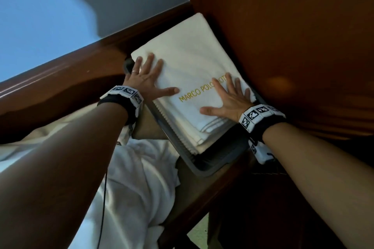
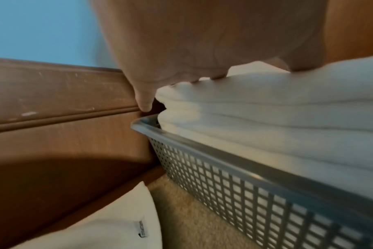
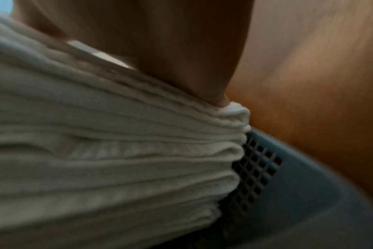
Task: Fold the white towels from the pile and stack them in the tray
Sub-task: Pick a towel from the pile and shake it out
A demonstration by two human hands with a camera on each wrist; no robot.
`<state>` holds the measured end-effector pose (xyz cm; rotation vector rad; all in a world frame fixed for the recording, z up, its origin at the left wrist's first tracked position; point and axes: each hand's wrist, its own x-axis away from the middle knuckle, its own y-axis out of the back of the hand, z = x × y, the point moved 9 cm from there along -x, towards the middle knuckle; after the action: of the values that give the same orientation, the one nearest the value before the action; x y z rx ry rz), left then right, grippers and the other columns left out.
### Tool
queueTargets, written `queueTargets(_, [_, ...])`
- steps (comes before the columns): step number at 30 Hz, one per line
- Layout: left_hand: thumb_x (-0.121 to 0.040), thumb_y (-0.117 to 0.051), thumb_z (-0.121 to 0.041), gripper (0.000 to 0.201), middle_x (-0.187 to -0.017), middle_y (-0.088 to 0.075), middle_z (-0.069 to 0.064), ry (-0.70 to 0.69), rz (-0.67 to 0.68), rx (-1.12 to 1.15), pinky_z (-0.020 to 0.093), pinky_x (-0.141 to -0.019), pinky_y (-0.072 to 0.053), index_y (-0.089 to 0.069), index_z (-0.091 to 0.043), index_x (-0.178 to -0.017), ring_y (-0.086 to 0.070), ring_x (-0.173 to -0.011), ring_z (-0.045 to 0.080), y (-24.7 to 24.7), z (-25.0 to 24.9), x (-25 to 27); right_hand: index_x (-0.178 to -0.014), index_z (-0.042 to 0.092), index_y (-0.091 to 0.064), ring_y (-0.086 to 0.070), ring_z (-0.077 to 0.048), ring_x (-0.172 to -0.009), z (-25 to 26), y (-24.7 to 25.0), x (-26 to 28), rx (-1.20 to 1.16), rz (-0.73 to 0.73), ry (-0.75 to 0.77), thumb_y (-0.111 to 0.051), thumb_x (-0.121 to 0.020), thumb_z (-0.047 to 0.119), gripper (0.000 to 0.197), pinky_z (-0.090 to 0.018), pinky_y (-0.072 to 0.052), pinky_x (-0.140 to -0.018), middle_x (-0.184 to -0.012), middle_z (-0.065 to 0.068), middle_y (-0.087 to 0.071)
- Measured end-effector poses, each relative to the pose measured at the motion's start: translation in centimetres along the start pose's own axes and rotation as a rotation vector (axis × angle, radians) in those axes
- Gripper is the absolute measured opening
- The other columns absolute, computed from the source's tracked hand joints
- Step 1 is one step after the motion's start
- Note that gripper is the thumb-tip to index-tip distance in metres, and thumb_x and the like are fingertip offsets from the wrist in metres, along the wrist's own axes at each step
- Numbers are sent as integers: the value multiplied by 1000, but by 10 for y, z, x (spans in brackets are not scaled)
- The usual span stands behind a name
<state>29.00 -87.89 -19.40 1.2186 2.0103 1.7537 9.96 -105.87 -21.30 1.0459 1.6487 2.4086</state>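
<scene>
A stack of folded white towels [image 1: 188,60] fills a grey perforated tray [image 1: 214,162]. The top towel bears gold lettering. My left hand [image 1: 147,79] lies flat with spread fingers on the stack's left side. My right hand [image 1: 228,99] presses flat on its near right corner. In the left wrist view the left palm [image 2: 192,42] rests on the towel stack [image 2: 277,107] above the tray's rim [image 2: 202,151]. In the right wrist view the right hand [image 3: 170,50] pushes down on the layered towel edges [image 3: 117,151], beside the tray's wall [image 3: 298,193].
The tray sits in a corner between a brown wooden headboard rail [image 1: 66,70] and a wooden panel [image 1: 293,36]. Loose white cloth [image 1: 137,178] lies below on the bed. A black cable [image 1: 104,204] hangs by my left forearm. A blue-grey wall [image 1: 40,16] stands behind.
</scene>
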Motion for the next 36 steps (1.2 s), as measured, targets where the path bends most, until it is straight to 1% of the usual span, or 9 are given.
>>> queueTargets(4, [-74,-55,-84,112,-169,11,-5,-34,31,-42,52,-126,-9,-5,-35,-161,6,-155,32,16,-3,19,-152,42,19,26,-32,-147,0,3,24,135,26,-80,-34,-49,103,130,-65,5,-116,-158,-4,35])
queueTargets(9, [-91,-66,-53,78,-166,-23,7,-49,-132,65,43,-118,-32,-35,-21,-155,-33,-147,30,58,19,84,-156,25,-17,-6,-29,-152,27,11,67,41,-116,-106,-45,-86,76,91,-55,-13,-120,-166,-6,-7])
queueTargets(12, [-91,-68,-46,60,-145,-52,9,-40,-234,115,39,-106,-44,-54,-16,-141,-53,-130,30,82,54,150,-146,12,-43,-31,-28,-143,70,13,97,-56,-259,-23,-57,-94,52,68,-42,-27,-117,-156,-9,-36])
queueTargets(16, [-91,-67,-47,43,-119,-71,3,41,-228,123,38,-98,-50,-68,-18,-122,-64,-114,27,100,123,251,-131,10,-59,-46,-29,-130,157,2,142,-58,-397,94,-61,-94,38,47,-40,-40,-107,-139,-9,-54])
queueTargets(21, [-93,-66,-43,34,-107,-73,0,145,-315,161,31,-88,-49,-71,-17,-114,-65,-101,23,116,222,389,-102,6,-68,-57,-33,-102,304,-35,201,-44,-445,310,-62,-92,27,24,-35,-46,-81,-107,-12,-63])
queueTargets(27, [-91,-69,-40,19,-97,-70,1,295,-371,170,36,-87,-52,-71,-21,-92,-65,-95,24,97,340,524,-114,8,-68,-54,-28,-116,470,-93,261,-15,-439,586,-59,-93,26,29,-36,-43,-98,-122,-9,-64])
queueTargets(29, [-93,-68,-40,21,-99,-71,0,356,-347,170,37,-88,-51,-72,-20,-96,-65,-98,25,80,371,554,-115,10,-67,-54,-27,-116,514,-115,277,-7,-406,664,-58,-94,28,30,-38,-44,-99,-122,-8,-63])
queueTargets(32, [-93,-65,-43,34,-123,-67,3,465,-343,119,40,-97,-48,-69,-20,-117,-61,-114,28,48,413,589,-120,13,-65,-52,-24,-119,570,-155,291,52,-314,746,-57,-95,31,32,-38,-43,-99,-125,-5,-61])
queueTargets(36, [-90,-63,-55,61,-146,-48,2,602,-304,12,46,-104,-42,-49,-28,-143,-48,-130,32,6,455,621,-125,18,-63,-51,-22,-121,627,-203,300,124,-179,808,-55,-95,46,42,-38,-43,-99,-126,-1,-59])
